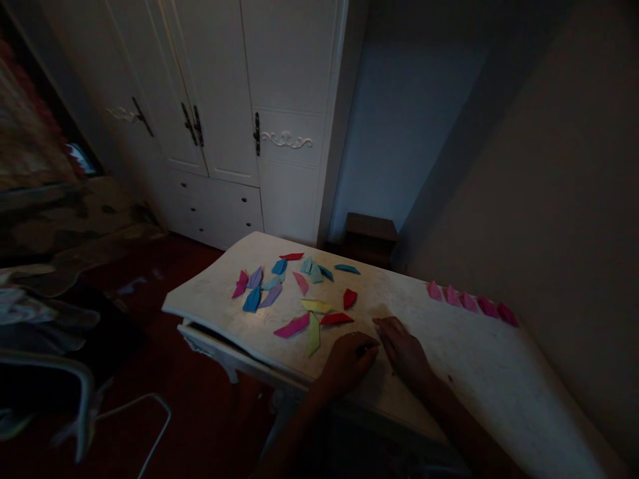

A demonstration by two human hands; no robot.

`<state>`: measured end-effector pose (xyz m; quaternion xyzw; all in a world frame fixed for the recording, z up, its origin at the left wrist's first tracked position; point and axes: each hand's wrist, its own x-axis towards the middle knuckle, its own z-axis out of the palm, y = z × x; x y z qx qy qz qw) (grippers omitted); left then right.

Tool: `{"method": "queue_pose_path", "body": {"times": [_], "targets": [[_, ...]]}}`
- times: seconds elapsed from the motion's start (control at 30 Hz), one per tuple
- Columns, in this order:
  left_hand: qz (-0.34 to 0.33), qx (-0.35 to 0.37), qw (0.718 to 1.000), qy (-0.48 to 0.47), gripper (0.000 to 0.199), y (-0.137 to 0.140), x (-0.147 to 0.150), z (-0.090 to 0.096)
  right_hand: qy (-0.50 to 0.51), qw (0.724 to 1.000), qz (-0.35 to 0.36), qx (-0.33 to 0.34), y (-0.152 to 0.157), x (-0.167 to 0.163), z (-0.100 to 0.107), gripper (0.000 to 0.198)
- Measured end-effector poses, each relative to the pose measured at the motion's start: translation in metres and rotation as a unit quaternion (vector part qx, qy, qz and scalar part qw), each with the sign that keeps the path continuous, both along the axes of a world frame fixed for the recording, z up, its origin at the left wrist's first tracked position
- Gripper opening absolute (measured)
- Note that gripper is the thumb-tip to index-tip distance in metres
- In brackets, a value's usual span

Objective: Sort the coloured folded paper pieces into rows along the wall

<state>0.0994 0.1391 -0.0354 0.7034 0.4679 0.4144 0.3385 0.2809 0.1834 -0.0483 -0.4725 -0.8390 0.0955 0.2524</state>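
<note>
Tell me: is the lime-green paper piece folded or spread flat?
Folded. The lime-green paper piece lies as a narrow strip with slanted ends, not an open sheet.

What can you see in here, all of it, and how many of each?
Loose papers: roughly eighteen, some overlapping; red, pink, magenta, blue, teal, lilac, yellow, green; left half of table
Row papers: 5, pinks, along the table's far right edge
Table: 1, whitish, middle
Cupboard: 1, white, behind table
Handles: 4, dark, cupboard doors
Knobs: 5 visible, dark, cupboard drawers
Box: 1, brown, far corner
Frame: 1 or more, pale, lower left
Cloth: count unclear, pale, left
Floor: 1, dark red, left
Left grip: 1, bare, near table edge
Right grip: 1, bare, on or just above table
</note>
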Motion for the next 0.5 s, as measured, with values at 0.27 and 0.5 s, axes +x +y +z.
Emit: {"method": "queue_pose_path", "body": {"times": [0.27, 0.5], "targets": [[0.019, 0.021, 1.0, -0.004, 0.02, -0.015, -0.009, -0.009, -0.008, 1.0, 0.013, 0.006, -0.002, 0.001, 0.001, 0.038], [0.018, 0.08, 0.997, 0.01, 0.024, -0.031, -0.025, -0.017, -0.033, 0.999, 0.006, 0.012, 0.0, 0.002, -0.001, 0.041]]}}
